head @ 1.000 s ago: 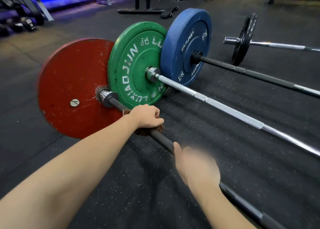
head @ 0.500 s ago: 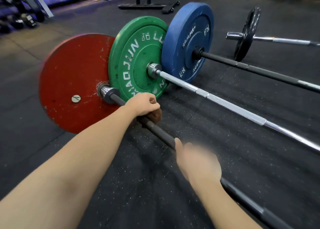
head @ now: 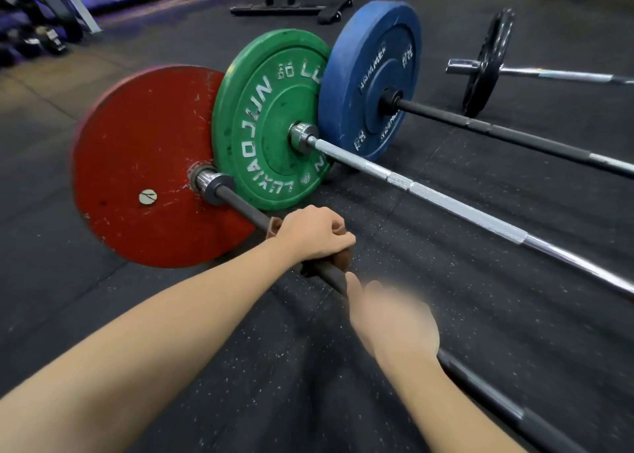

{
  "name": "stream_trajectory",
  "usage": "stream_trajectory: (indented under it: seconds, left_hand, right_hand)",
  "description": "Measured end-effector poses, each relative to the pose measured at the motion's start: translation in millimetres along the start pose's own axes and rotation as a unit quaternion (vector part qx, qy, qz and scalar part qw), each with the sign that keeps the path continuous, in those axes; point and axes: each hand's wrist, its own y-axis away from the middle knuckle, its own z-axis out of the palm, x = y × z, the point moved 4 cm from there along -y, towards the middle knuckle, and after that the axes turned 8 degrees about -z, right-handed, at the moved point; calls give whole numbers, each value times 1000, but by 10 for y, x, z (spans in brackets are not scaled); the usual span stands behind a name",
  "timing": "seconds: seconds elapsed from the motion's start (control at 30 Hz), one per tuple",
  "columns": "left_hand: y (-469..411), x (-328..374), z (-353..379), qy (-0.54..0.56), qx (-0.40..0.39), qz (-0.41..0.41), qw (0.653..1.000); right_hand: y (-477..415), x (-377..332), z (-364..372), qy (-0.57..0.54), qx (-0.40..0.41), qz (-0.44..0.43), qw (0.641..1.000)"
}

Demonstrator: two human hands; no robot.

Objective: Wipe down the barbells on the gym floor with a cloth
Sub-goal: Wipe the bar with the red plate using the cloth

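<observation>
**Gripping cloth on nearest bar: left hand**

- Left hand point(head: 314, 234): fingers curled over the dark shaft of the nearest barbell point(head: 240, 200), with a brown cloth point(head: 274, 224) clamped between palm and shaft. Cloth edges stick out on both sides of the fist.
- The grip sits on the shaft a short way in from the collar point(head: 209, 181), near the red plate point(head: 147, 164).
- Right hand point(head: 394, 319): lies over the same shaft, just beside the left hand on the side nearer the camera. It is blurred, so I can't tell whether the fingers wrap the bar or only rest on it. The shaft reappears under the wrist and runs off towards the bottom right.
- All barbells lie on the black speckled rubber floor point(head: 480, 315), roughly parallel, with plates at the left.
- Second barbell point(head: 446, 200): chrome, knurled, with a green plate point(head: 271, 119) that overlaps the red plate's edge in this view.
- Third barbell point(head: 497, 131): black shaft, with a blue plate point(head: 370, 75) just behind the green one.
- Fourth barbell point(head: 555, 74): silver shaft, with a small black plate point(head: 487, 61), set well apart from the other three.
- Neither hand touches bars two to four.
</observation>
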Motion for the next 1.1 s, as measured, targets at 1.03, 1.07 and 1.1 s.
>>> stream_trajectory:
  seconds: [1.03,1.07,1.1]
  left_hand:
    - [257,191,7,18,46,-20,999]
    - [260,190,6,15,48,-26,998]
    - [261,190,2,13,48,-30,998]
  right_hand:
    - [214,241,-267,-158,-125,-4,979]
    - [316,360,-314,-124,-152,-17,980]
    - [437,506,-331,-69,-184,-20,980]
